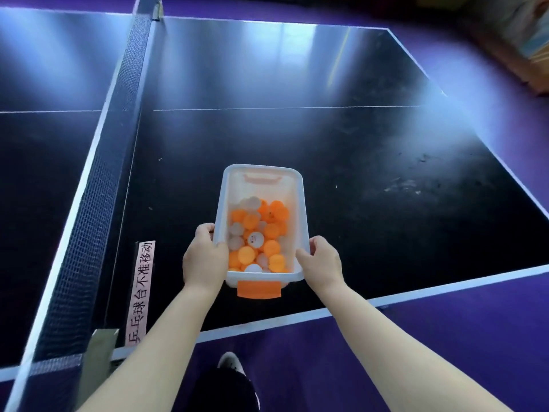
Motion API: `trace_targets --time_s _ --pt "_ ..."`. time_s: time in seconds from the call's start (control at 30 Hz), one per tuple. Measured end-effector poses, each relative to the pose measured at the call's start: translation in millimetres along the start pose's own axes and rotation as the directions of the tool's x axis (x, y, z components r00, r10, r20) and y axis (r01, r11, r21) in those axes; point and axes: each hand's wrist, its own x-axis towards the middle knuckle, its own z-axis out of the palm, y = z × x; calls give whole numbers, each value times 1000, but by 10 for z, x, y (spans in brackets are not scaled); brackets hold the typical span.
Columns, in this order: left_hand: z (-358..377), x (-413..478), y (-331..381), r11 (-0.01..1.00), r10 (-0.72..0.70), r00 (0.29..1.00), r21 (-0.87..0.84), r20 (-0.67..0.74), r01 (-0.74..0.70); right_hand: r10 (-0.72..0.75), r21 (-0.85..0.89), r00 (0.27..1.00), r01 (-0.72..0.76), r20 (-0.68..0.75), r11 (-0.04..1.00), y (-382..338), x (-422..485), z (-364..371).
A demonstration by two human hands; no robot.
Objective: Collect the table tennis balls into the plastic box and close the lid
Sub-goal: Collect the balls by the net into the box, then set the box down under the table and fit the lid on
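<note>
Forearms ran up from the bottom edge to the plastic box [304,215], lower centre of frame. Left grip [205,257] was curled round the left rim near our corner, thumb hooked over the edge. Right grip [322,260] pinched the right rim the same way.

The box was open over the dark surface [326,150], right of the net [118,114]. We couldn't tell if it rested there or was lifted clear. Table tennis balls [258,236], orange and white, were heaped at our end and the far end was bare, so we judged it tipped towards us. We saw no loose balls on the surface and no lid in view.

For this step we'd have kept both grips level and matched, and set the box flat before letting go so the heap couldn't roll out. Orange latch [259,289] hung off the near wall; it needed to stay clear of the rim for the lid.
</note>
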Motion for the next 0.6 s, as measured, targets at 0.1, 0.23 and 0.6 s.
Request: trace_targets --time_s 0.1,0.23,0.6 --pt "203 -383 136 999 53 998 -2 22 -53 -5 47 999 6 -34 999 321 -192 -304" --pt "623 -1052 300 993 107 993 34 53 -109 9 116 994 4 -108 993 955 -599 -862" --pt "2159 -3115 927 955 296 912 -53 285 -293 150 187 937 -93 -315 978 2803 -1737 -2812"
